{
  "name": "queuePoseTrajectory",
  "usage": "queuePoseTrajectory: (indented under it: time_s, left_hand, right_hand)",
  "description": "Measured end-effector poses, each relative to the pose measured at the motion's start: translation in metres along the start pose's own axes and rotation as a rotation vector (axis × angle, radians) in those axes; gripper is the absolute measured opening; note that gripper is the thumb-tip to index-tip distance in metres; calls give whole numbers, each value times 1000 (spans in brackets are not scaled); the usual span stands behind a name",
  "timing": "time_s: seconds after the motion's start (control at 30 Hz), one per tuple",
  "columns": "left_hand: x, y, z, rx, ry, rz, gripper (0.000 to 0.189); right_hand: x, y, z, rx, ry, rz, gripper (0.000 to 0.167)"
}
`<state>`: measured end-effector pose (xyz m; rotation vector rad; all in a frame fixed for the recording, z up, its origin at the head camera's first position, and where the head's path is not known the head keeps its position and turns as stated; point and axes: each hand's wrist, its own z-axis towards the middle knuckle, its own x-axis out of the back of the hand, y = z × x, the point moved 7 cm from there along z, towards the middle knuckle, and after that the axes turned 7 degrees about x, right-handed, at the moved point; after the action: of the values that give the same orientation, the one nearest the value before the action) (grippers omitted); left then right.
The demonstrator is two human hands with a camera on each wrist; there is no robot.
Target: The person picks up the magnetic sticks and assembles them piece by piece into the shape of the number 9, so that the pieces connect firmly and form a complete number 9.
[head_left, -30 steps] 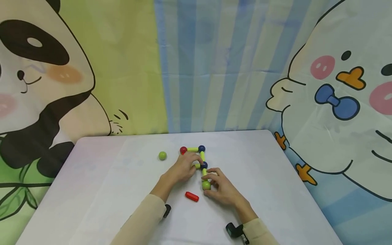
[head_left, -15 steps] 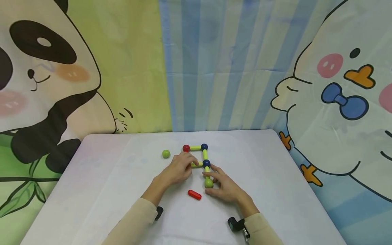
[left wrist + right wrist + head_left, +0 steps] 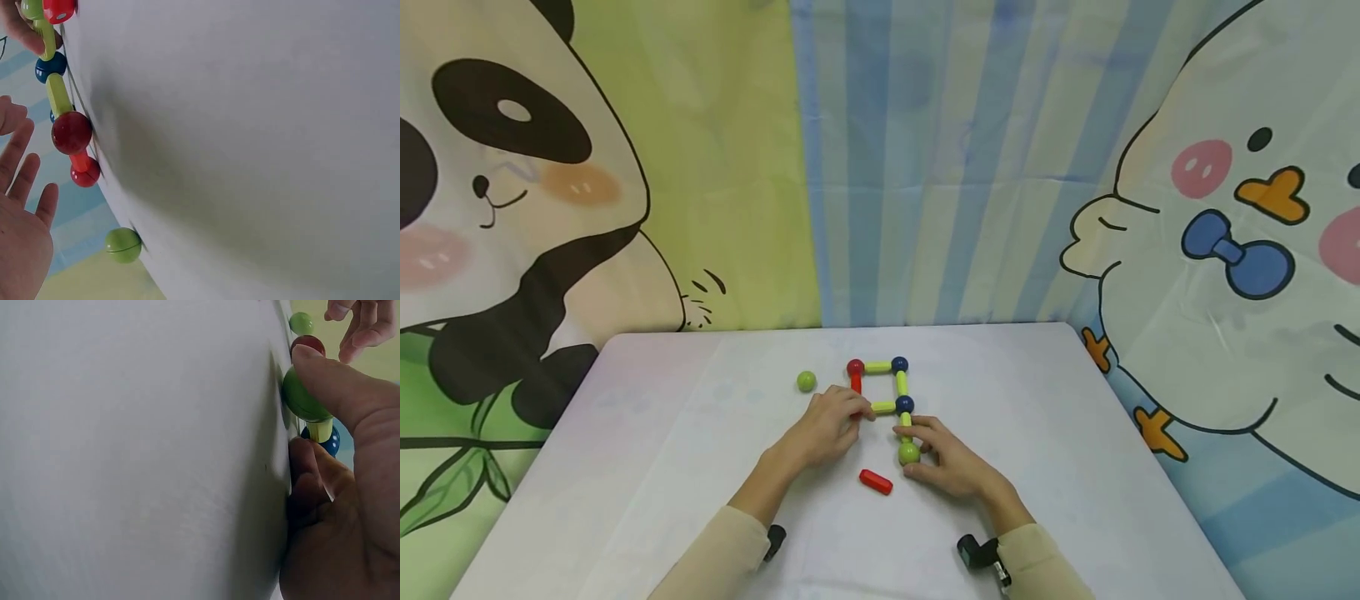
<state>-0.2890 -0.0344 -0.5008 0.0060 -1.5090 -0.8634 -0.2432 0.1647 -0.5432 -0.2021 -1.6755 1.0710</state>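
A toy frame of balls and short rods lies on the table. Its square part has a red ball (image 3: 855, 367), a far blue ball (image 3: 899, 364), a near blue ball (image 3: 905, 404) and a dark red ball (image 3: 72, 132), which my left hand hides in the head view. From the near blue ball a yellow-green rod (image 3: 906, 423) runs towards me to a green ball (image 3: 909, 452). My right hand (image 3: 951, 462) holds this end, thumb against the green ball and fingers by the rod. My left hand (image 3: 827, 425) is beside the dark red corner, its fingers loose and holding nothing.
A loose red rod (image 3: 876, 482) lies in front, between my forearms. Another green ball (image 3: 806, 382) sits apart at the left of the frame. The white table (image 3: 1037, 400) ends at a cartoon-printed curtain (image 3: 917, 167) behind.
My left hand has drawn back left and towards me from the near blue ball, uncovering more of the frame's rods. The right hand stays at the green ball.
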Motion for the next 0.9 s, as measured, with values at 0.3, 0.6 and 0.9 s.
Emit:
queuePoseTrajectory:
  time_s: [0.3,0.6,0.9]
  left_hand:
    - [2,-5,-18,25,-17,-25,25]
    - [-1,3,-32,1,-93,-14,24]
    - [-8,8,-42,11,-198,-15,31]
  right_hand:
    - [-4,-2,6,-28,47,-42,59]
    - [-3,-2,5,-50,52,-44,59]
    - [-4,-2,4,-14,65,-51,59]
